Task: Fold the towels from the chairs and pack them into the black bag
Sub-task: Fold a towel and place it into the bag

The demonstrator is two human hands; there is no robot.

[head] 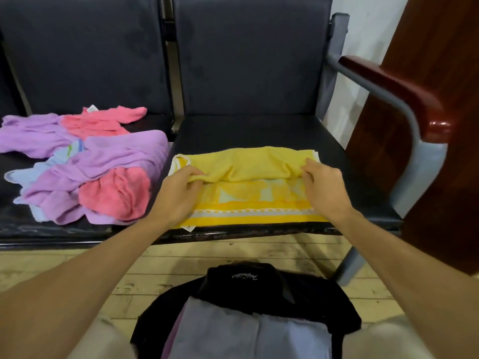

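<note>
Our left hand (181,189) and right hand (325,189) each pinch the turned-over edge of the yellow towel (248,164), fingers curled into the cloth near its two ends, at the centre of the frame. The towel lies across the front of the seat (259,130), its patterned half flat under the fold and its near hem right at the seat's front lip. We judge the main risk to be an uneven pull: if one hand leads, the fold skews and the edges miss. If we drag too far toward us, the towel may slip off the lip onto the floor (77,257). The heap (90,167) at middle left lies just beside, so a wide sweep could snag it. The bag (259,281), at bottom centre, gapes open with folded towels (246,332) inside.
</note>
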